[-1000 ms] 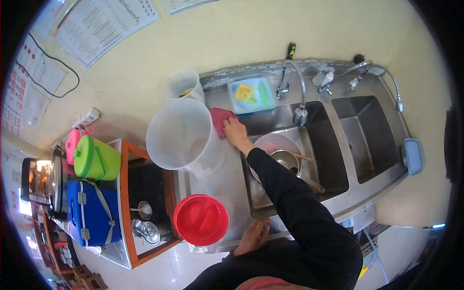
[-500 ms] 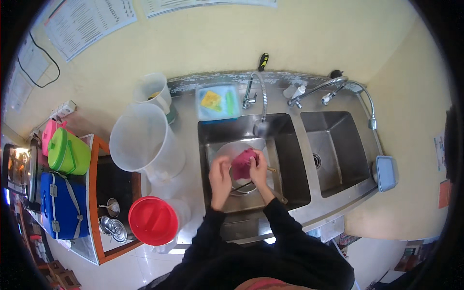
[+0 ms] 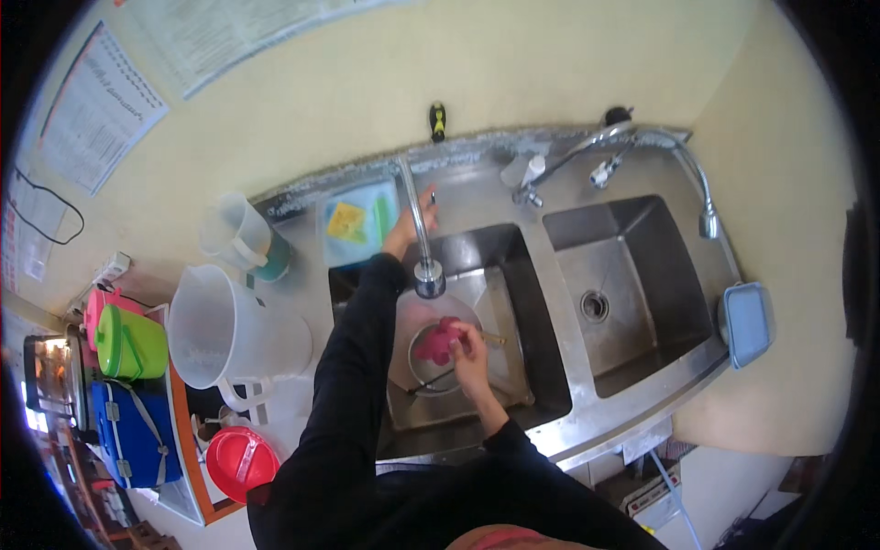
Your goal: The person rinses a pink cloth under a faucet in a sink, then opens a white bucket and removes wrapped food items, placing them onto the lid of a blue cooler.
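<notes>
My left hand (image 3: 408, 231) reaches to the back of the left sink, its fingers closed at the handle of the faucet (image 3: 419, 220), partly behind the spout. Over the bowl in that sink, my right hand (image 3: 471, 367) pinches a crumpled dark pink cloth (image 3: 436, 343). Under the cloth stands a round translucent bowl (image 3: 410, 316), with a smaller pot or strainer and thin dark and yellowish handles inside the left sink (image 3: 545, 367). The faucet's spray head hangs just above the bowl.
A blue tray (image 3: 335, 252) with a yellow sponge and green scrubber sits left of the faucet. Large translucent jugs (image 3: 206, 330) and a red lid (image 3: 240, 463) stand on the left. To the right are a second sink (image 3: 632, 339), another tap (image 3: 587, 147) and a light blue container (image 3: 747, 325).
My left hand has left the cloth and stretched up to the faucet handle. My right hand keeps the cloth, now lower over the bowl. The whole view has shifted and tilted.
</notes>
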`<state>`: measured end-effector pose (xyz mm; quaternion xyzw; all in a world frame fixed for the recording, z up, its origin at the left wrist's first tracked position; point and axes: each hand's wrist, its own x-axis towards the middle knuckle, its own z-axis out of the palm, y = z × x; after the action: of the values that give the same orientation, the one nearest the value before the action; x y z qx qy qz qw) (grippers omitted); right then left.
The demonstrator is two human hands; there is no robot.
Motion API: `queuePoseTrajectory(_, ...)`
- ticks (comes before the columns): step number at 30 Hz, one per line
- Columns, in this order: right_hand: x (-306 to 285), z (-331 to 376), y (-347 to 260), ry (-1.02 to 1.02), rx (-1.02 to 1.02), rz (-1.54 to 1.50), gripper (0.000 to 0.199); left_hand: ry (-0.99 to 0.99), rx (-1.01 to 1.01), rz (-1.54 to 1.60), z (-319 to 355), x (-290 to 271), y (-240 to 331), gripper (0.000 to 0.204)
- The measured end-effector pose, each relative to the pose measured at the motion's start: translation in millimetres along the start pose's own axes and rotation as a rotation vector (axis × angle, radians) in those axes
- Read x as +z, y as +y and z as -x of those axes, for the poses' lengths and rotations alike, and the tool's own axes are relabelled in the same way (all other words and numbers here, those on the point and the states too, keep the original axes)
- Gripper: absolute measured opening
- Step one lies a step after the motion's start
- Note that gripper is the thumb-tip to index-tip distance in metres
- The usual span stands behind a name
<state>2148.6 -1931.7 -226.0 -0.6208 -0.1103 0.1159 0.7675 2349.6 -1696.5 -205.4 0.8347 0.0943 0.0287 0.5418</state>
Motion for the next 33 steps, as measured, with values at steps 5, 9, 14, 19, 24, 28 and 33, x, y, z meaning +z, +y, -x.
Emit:
queuePoseTrajectory(5,27.5,-1.7,0.4,-0.006,0.384,-0.389,0.025,0.271,0.756,-0.634,29.4,-11.6,-25.9,0.049)
queuePoseTrajectory(9,17.5,-13.8,19.9,0.086,0.417,-0.32,0.027,-0.011,0.327,-0.422,61.5,22.4,2.0,0.05)
queuePoseTrajectory(14,1.1,-32.6,16.6,-0.023,0.423,-0.199,0.031,-0.156,-0.114,0.559,172.2,42.0,-11.4,0.038)
queuePoseTrajectory(19,-2.1,-65.6,-28.1,-0.273,0.357,-0.103,0.028,-0.189,-0.221,0.558,228.9,32.0,-1.7,0.032)
queuePoseTrajectory(24,3.6,-80.3,-49.5,-0.332,0.333,0.035,0.021,0.033,0.214,0.009,226.0,8.2,12.8,0.018)
queuePoseTrajectory(28,-8.8,-89.1,-44.8,-0.265,0.131,0.202,0.014,0.111,0.252,-0.149,224.0,12.8,11.5,0.019)
queuePoseTrajectory(33,-9.6,-77.5,-25.2,-0.4,0.089,0.344,0.02,0.197,0.328,0.391,218.9,26.2,23.2,0.01)
